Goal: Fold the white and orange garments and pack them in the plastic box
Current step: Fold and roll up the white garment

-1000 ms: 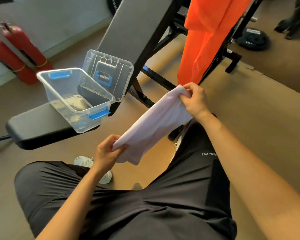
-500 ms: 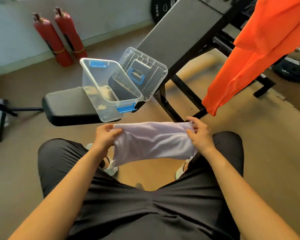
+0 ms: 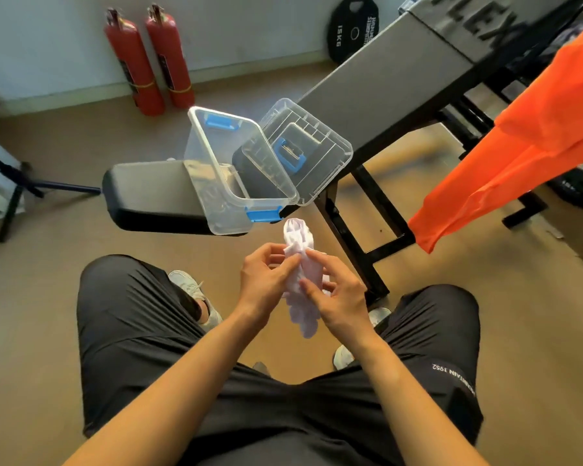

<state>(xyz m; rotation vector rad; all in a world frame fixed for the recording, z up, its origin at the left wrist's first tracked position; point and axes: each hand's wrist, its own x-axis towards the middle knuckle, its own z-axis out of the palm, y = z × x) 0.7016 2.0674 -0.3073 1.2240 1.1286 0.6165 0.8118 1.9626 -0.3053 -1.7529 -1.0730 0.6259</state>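
Pinching bunched white garment (image 3: 300, 264) w/ left hand (image 3: 266, 280) & right hand (image 3: 337, 297), both grips clamped, near plastic box (image 3: 216, 183).

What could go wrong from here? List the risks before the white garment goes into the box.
1. The white garment is bunched between the left hand and right hand, so its fold may come loose in transfer.
2. The plastic box overhangs the bench seat edge; pushing cloth in might tip it.
3. The orange garment only hangs from the frame and could slide to the floor.
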